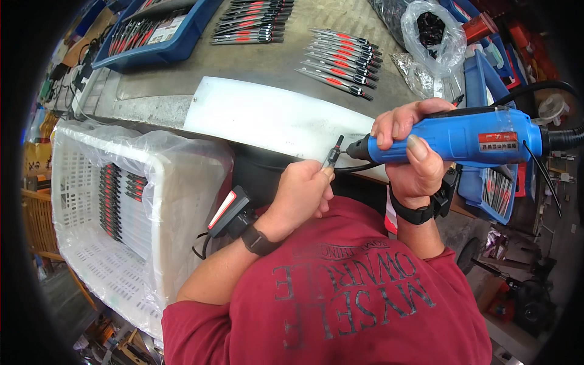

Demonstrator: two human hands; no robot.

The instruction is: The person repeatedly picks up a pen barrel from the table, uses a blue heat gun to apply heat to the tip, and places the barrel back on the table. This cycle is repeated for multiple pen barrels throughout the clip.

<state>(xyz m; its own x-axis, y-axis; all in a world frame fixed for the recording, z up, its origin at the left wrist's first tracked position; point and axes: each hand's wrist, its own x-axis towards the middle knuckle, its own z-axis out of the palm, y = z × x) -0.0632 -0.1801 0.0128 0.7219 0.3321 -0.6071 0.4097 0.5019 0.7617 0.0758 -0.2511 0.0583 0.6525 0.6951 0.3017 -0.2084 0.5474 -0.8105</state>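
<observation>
My right hand [410, 143] is wrapped round a blue electric screwdriver [462, 137], held level with its bit pointing left. My left hand [304, 191] is closed on a slim grey tool with a black end [333, 153], held up at a tilt; most of it is hidden by the fingers. The screwdriver's bit meets the side of this tool or is very close to it. Both hands are over the near edge of a white board [255, 115]. Beyond it, a row of slim pointed grey-and-red tools [340, 64] lies on the metal table.
Another row of the same tools [250, 21] lies farther back. Blue bins [201, 27] stand at the back left and right. A white plastic-lined crate [161, 225] holding stacked tools is at my left. Clear plastic bags [433, 36] lie at the back right. A black cable [541, 85] trails from the screwdriver.
</observation>
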